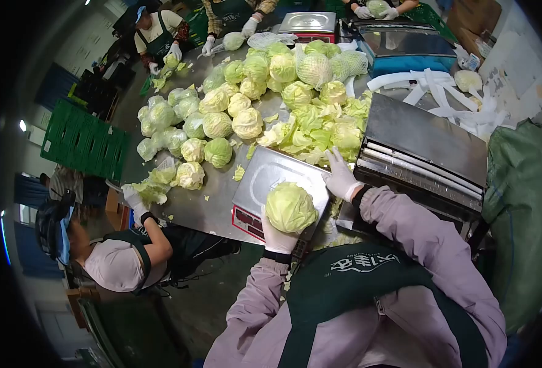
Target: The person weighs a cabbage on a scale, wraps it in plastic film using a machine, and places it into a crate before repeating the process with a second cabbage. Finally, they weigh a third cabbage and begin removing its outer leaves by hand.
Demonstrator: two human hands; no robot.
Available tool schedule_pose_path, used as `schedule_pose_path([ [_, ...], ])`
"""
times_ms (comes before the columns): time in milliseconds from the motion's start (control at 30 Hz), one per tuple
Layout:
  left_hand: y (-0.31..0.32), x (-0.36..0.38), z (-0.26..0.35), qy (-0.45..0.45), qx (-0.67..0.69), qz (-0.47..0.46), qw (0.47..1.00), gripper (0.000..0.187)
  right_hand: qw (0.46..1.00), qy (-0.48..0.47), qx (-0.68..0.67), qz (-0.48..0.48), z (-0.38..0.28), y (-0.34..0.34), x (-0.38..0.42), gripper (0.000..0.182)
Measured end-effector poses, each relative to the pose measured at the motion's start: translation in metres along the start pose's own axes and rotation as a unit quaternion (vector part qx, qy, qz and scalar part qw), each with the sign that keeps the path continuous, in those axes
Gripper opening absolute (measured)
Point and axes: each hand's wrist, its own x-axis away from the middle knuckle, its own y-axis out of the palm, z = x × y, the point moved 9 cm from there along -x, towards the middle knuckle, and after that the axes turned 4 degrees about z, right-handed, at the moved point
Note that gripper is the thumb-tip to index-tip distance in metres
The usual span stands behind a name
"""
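A round pale-green cabbage (291,206) is in my white-gloved left hand (278,236), which cups it from below, over the near part of the weighing scale (260,178). The scale has a flat metal plate and a red-framed display on its left front. My right hand (341,176), also gloved, has its fingers stretched out at the right edge of the scale, holding nothing. Just beyond its fingertips lies a pile of loose cabbage leaves (311,132).
Many cabbages (246,122), some in net or film wrapping, cover the metal table (213,205). A metal wrapping machine (427,141) stands right, beside a green sack (522,214). White strips (436,92) lie behind. A co-worker (124,257) handles leaves at left; others work across the table. Green crates (84,141) are stacked left.
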Motion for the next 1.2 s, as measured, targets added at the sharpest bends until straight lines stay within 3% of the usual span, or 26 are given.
schedule_pose_path([
  [33,-0.006,0.0,0.003,0.01,-0.006,0.003,1.0,0.068,0.998,-0.052,0.003,0.027,-0.011,-0.003,0.001,0.065],
  [100,-0.013,0.0,0.005,0.015,0.007,-0.006,1.0,0.07,0.965,0.069,-0.192,-0.167,-0.006,0.027,0.013,0.061],
  [133,-0.016,-0.004,0.007,0.021,-0.012,-0.004,1.0,0.071,0.881,0.178,-0.382,-0.216,0.004,0.061,0.028,0.065],
  [167,-0.019,-0.007,0.008,0.026,-0.031,-0.001,0.999,0.072,0.818,0.278,-0.436,-0.253,-0.023,0.044,0.047,0.067],
  [233,-0.025,-0.013,0.009,0.013,-0.043,-0.004,0.999,0.07,0.815,0.137,-0.489,-0.279,-0.051,0.045,0.047,0.068],
  [267,-0.04,-0.024,0.013,0.028,-0.111,0.047,0.992,0.066,0.894,0.1,-0.379,-0.219,-0.043,0.042,0.048,0.067],
  [333,-0.043,-0.034,0.019,0.059,-0.184,0.11,0.975,0.054,0.891,0.12,-0.386,-0.209,-0.037,0.047,0.052,0.067],
  [367,-0.012,-0.023,0.035,0.175,-0.444,0.045,0.878,0.049,0.89,0.133,-0.39,-0.196,-0.031,0.043,0.05,0.068],
  [400,-0.048,-0.049,0.043,0.169,-0.355,0.076,0.916,0.044,0.911,0.13,-0.35,-0.175,-0.024,0.044,0.052,0.07],
  [433,-0.044,-0.049,0.044,0.195,-0.388,0.117,0.893,0.043,0.93,0.127,-0.31,-0.152,-0.02,0.046,0.056,0.072],
  [500,-0.06,-0.064,0.041,0.185,-0.31,0.085,0.929,0.045,0.917,0.075,-0.359,-0.156,-0.034,0.04,0.06,0.073],
  [533,-0.052,-0.058,0.045,0.197,-0.321,0.099,0.921,0.041,0.922,0.098,-0.319,-0.196,-0.034,0.037,0.063,0.071],
  [567,-0.016,-0.042,0.052,0.234,-0.427,0.098,0.868,0.036,0.922,0.122,-0.28,-0.238,-0.033,0.032,0.066,0.069],
  [633,-0.007,-0.039,0.051,0.213,-0.437,0.1,0.868,0.032,0.954,-0.002,-0.191,-0.233,-0.036,0.011,0.06,0.063],
  [667,-0.019,-0.045,0.054,0.214,-0.466,0.085,0.854,0.032,0.945,-0.009,-0.205,-0.255,-0.035,-0.009,0.053,0.055],
  [733,-0.032,-0.052,0.057,0.209,-0.498,0.068,0.839,0.031,0.96,-0.062,-0.194,-0.193,-0.023,-0.077,0.026,0.044],
  [767,-0.031,-0.054,0.056,0.202,-0.503,0.066,0.838,0.031,0.973,-0.066,-0.155,-0.157,-0.008,-0.114,0.011,0.041],
  [800,-0.029,-0.054,0.056,0.191,-0.514,0.071,0.833,0.033,0.969,0.033,-0.193,-0.149,0.032,-0.137,-0.006,0.041],
  [833,-0.028,-0.057,0.055,0.19,-0.514,0.073,0.833,0.033,0.978,-0.03,-0.186,-0.085,0.056,-0.178,-0.027,0.04],
  [867,-0.025,-0.06,0.054,0.19,-0.534,0.07,0.821,0.034,0.994,0.015,-0.095,-0.057,0.083,-0.219,-0.042,0.037],
  [900,-0.024,-0.058,0.052,0.189,-0.555,0.073,0.807,0.035,0.977,0.106,-0.177,-0.048,0.124,-0.246,-0.056,0.029],
  [967,-0.005,-0.054,0.042,0.157,-0.563,0.089,0.807,0.037,0.969,0.222,-0.096,-0.056,0.211,-0.288,-0.079,0.029],
  [1000,-0.003,-0.055,0.041,0.158,-0.571,0.094,0.8,0.038,0.995,0.051,0.082,-0.014,0.253,-0.312,-0.099,0.032],
  [1033,-0.003,-0.054,0.041,0.161,-0.579,0.105,0.792,0.039,0.981,0.164,0.069,-0.071,0.283,-0.327,-0.105,0.035],
  [1133,0.004,-0.048,0.04,0.161,-0.577,0.161,0.784,0.043,0.913,0.175,0.294,-0.223,0.425,-0.332,-0.125,0.043],
  [1200,-0.006,-0.044,0.041,0.177,-0.591,0.179,0.766,0.045,0.893,0.375,0.099,-0.229,0.491,-0.325,-0.109,0.061],
])
